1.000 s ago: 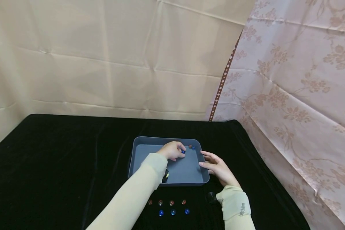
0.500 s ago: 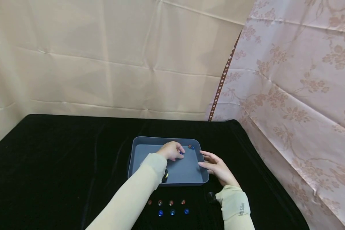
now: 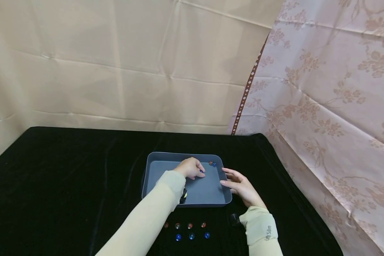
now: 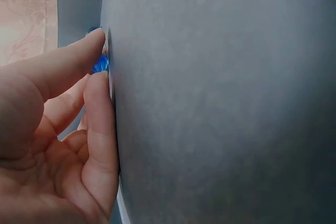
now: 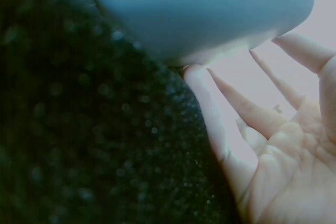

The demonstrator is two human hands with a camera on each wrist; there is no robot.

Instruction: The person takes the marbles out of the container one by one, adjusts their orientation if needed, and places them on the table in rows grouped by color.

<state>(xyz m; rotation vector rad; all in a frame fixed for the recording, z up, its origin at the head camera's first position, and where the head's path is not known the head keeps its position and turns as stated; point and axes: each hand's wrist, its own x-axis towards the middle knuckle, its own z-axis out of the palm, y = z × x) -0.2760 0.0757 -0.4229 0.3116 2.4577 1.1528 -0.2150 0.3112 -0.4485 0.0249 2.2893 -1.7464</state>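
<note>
The left hand (image 3: 190, 168) is pinching a marble (image 4: 100, 64); the spread right hand (image 3: 244, 187) is touching the tray (image 3: 208, 193), apparently steadying it.

A blue marble (image 4: 100, 65) partly hidden by the left fingers (image 4: 100, 111)
</note>
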